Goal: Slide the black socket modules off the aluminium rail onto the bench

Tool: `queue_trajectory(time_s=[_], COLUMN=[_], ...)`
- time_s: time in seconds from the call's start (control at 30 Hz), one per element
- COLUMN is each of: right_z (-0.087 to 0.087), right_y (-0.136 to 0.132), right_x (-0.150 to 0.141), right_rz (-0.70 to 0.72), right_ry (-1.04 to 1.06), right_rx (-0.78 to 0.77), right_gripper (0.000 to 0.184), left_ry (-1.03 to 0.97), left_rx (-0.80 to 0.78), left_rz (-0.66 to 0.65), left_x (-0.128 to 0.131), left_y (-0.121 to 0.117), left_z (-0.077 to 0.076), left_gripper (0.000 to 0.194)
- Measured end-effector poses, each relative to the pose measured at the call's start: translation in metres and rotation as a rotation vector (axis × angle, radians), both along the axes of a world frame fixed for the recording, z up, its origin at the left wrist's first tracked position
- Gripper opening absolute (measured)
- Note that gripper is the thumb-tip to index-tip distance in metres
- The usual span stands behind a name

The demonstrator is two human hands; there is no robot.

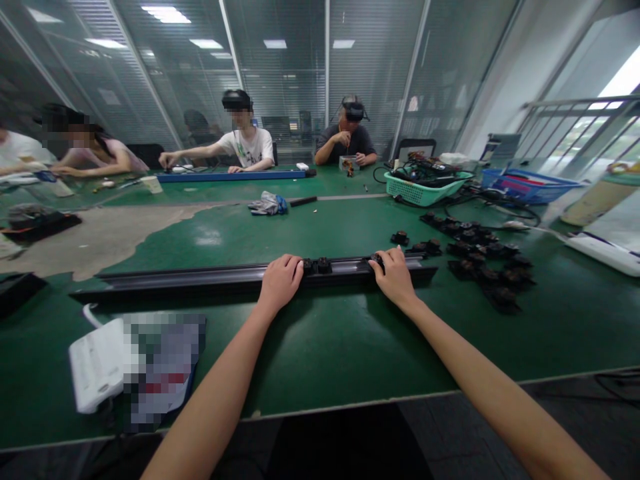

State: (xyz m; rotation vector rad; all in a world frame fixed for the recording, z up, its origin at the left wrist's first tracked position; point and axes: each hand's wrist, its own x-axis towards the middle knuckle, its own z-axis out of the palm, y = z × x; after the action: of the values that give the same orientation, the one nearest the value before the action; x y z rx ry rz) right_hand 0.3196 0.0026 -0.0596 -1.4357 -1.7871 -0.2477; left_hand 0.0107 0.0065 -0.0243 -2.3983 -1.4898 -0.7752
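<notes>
A long black rail (185, 289) with a grooved, shiny middle lies across the table in front of me. My left hand (281, 283) is closed over its middle, with the thumb side against a small black part (307, 266) in the groove. Just right of that sits another small black part (323, 265). Toward the rail's right end, my right hand (395, 275) pinches a small black block (376, 259) at the groove. My fingers partly hide this block.
Several loose black parts (500, 257) lie on the right. Beyond stand a green basket (425, 191) of cables and a blue basket (535, 187). A white power adapter (97, 367) lies front left; gloves (270, 203) lie farther back. Co-workers sit across the green table (340, 353).
</notes>
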Motion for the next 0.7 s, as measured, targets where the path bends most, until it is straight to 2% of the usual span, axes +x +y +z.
queue_trajectory(time_s=[0.3, 0.7], right_z=[0.0013, 0.0061], right_y=[-0.0026, -0.0015], right_x=[0.0001, 0.0036], right_rz=[-0.063, -0.014], right_ry=[-0.033, 0.031], right_rx=[-0.004, -0.018], right_gripper=[0.037, 0.034], left_ry=[0.019, 0.009], left_rx=[0.003, 0.001], left_rz=[0.005, 0.006], left_x=[0.0005, 0.0006], left_y=[0.0006, -0.0006], left_z=[-0.0006, 0.0007], left_gripper=[0.038, 0.037])
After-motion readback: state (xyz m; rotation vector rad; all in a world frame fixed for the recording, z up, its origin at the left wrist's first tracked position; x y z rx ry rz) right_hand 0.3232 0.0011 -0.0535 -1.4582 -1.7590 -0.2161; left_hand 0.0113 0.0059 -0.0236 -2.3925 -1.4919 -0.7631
